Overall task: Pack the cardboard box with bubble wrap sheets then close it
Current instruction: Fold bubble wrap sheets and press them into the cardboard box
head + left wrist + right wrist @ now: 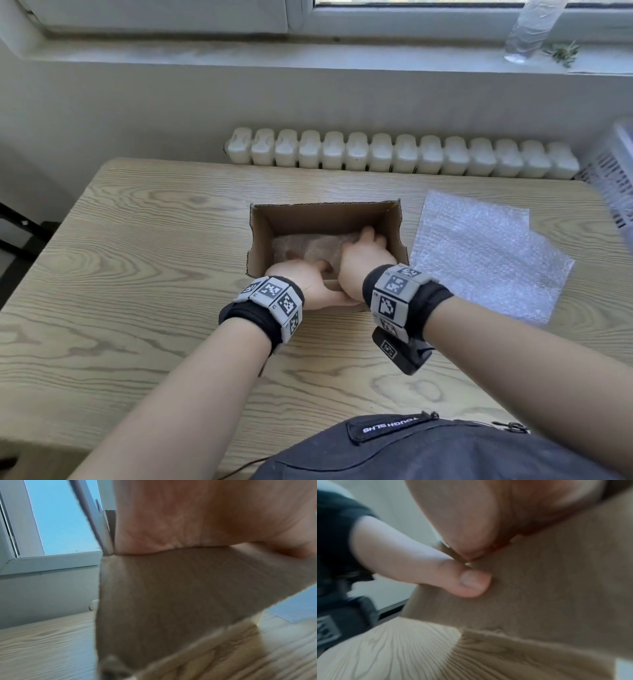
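I am seeing the cardboard box (325, 219) sitting open mid-table (137, 274), one bubble wrap sheet (308, 248) lying inside. My left hand (301, 284) is gripping the near wall, thumb (467, 582) outside, fingers inside. My right hand (366, 257) is reaching in, fingers (368, 236) spread, pressing the sheet. Spare sheets (486, 253) are lying just right of the box.
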